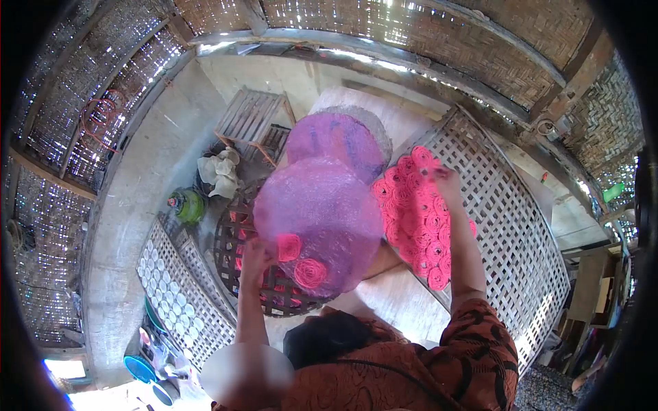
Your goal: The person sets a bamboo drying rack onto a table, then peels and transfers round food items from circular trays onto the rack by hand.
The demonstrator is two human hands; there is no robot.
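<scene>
Fingertips first: the left hand (257, 254) is right at the edge of a pink coil (288, 247), its fingers bent towards it, though whether they pinch it or merely touch it, I can't tell from here! Over on the far side, the right hand (447, 182) sits low at the upper edge of a cluster of pink coils (413, 216), small and blurred, and I can't make out whether those fingers are spread or closed on anything. Just beside the left hand's coil, a second loose coil (310, 272) rests on the big purple plastic bundle (319, 198), and that looks like the risky spot: the film seems slick and rounded, so a nudge could send either coil sliding down towards the woven basket (228, 279) below. Trouble could brew on the right too, where a strand might snag in the gaps of the lattice tray (510, 205), or a careless forearm might drag the packed coils out of line. And what a barrier in the middle! The bundle bulges between the two hands, with another purple bundle (334, 140) behind it hemming in the far side. Farther out on the left, a second lattice rack (205, 309) carries pale round pieces (168, 294), a green container (188, 205) stands beyond, and a slatted wooden stand (252, 116) sits near the wall.
</scene>
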